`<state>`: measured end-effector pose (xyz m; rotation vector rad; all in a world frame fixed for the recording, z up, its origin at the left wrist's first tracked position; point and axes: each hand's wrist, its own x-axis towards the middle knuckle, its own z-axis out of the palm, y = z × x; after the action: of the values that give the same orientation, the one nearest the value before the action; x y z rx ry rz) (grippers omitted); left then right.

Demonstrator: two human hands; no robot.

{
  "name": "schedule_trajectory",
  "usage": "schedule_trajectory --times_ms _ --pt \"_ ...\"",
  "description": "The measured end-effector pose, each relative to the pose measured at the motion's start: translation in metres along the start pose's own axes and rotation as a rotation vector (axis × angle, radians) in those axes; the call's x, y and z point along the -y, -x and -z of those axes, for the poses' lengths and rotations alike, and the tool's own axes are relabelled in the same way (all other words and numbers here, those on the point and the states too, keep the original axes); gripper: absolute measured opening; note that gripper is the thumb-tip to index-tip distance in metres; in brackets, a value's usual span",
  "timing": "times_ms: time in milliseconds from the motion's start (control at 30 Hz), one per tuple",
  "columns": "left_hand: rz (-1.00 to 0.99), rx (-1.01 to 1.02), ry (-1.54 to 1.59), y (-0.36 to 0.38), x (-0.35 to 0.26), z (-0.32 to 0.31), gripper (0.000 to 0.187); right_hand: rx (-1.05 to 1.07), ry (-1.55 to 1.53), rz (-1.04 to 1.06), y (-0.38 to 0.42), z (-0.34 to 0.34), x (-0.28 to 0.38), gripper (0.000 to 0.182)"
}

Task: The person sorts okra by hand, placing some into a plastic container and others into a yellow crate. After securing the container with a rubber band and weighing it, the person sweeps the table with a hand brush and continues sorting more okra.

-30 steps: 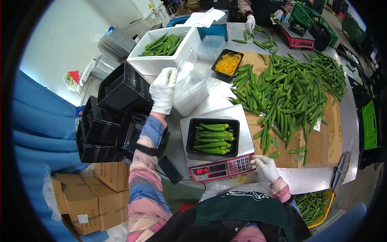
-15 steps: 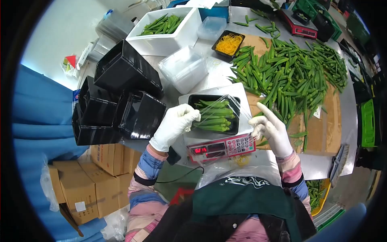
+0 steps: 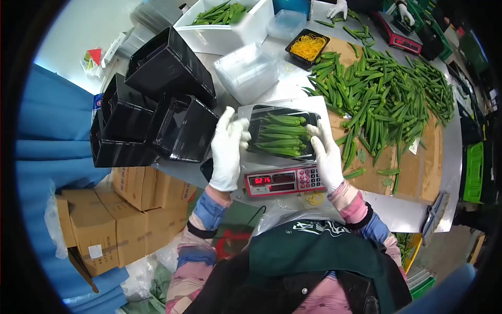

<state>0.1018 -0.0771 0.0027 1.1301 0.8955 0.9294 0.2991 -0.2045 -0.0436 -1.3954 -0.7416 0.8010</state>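
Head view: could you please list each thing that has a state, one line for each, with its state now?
Tray: on the scale, filled with okra, clear lid on top.
Scale: switched on, red digits lit.
Left hand: gloved, pressing the tray's left side.
Right hand: gloved, pressing the tray's right side.
Black trays: empty, stacked, tipped sideways.
White tub: open, holding okra.

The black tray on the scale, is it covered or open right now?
Covered: a clear lid sits over the black tray of okra, with both hands pressing its ends.
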Motion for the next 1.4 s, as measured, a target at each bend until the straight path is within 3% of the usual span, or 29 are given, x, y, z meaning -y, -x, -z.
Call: schedule_trajectory --times_ms 167,233,400,433,500,533,567,600,667,700,767,867,967,1000,1267,1400 --pt "-0.131 -0.023 -0.063 -0.042 0.032 -0.001 0.044 -0.042 0.381 0.214 -0.005 0.004 -0.014 0.061" --pt "-0.232 0.003 -0.092 -0.059 0.049 -0.001 0.041 -0.057 0.375 0.219 -0.005 0.002 -0.025 0.060" --pt "-0.241 0.093 -0.440 -0.083 0.074 0.003 0.037 -0.139 0.548 0.186 0.000 -0.001 -0.044 0.063" --pt "-0.255 0.103 -0.443 -0.085 0.075 0.006 0.037 -0.127 0.448 0.088 0.001 -0.004 -0.046 0.064" --pt "-0.270 0.122 -0.497 -0.081 0.055 -0.006 0.037 -0.031 0.505 0.116 -0.001 0.002 -0.043 0.068" --pt "-0.229 0.140 -0.487 -0.078 0.043 -0.011 0.037 0.029 0.398 -0.179 0.005 -0.003 -0.011 0.069" --pt "-0.220 0.164 -0.436 -0.083 0.048 -0.008 0.037 -0.152 0.541 0.196 0.000 -0.006 -0.027 0.066" --pt "-0.179 0.128 -0.398 -0.082 0.050 -0.009 0.036 -0.118 0.510 0.021 0.003 -0.007 -0.029 0.067" --pt "-0.138 0.099 -0.367 -0.074 0.048 -0.009 0.035 -0.115 0.389 0.015 -0.001 -0.005 -0.064 0.065" --pt "-0.126 0.092 -0.346 -0.071 0.055 -0.006 0.036 -0.130 0.348 0.117 -0.003 -0.003 -0.072 0.064" --pt "-0.119 0.053 -0.254 -0.062 0.075 -0.003 0.038 -0.104 0.302 0.005 -0.005 0.007 -0.075 0.062" --pt "-0.069 0.013 -0.200 -0.035 0.077 -0.022 0.045 -0.206 0.398 0.203 -0.011 0.020 -0.068 0.058" --pt "-0.181 -0.010 -0.337 -0.012 0.071 -0.041 0.045 -0.176 0.393 0.058 -0.010 0.030 -0.042 0.051" --pt "-0.200 -0.017 -0.352 -0.014 0.076 -0.040 0.045 -0.221 0.412 0.150 -0.011 0.030 -0.051 0.049" --pt "-0.261 -0.003 -0.377 -0.020 0.096 -0.028 0.042 -0.230 0.379 0.188 -0.012 0.032 -0.062 0.048" --pt "-0.378 -0.020 -0.549 -0.023 0.099 -0.027 0.042 -0.204 0.415 0.186 -0.012 0.034 -0.065 0.048"
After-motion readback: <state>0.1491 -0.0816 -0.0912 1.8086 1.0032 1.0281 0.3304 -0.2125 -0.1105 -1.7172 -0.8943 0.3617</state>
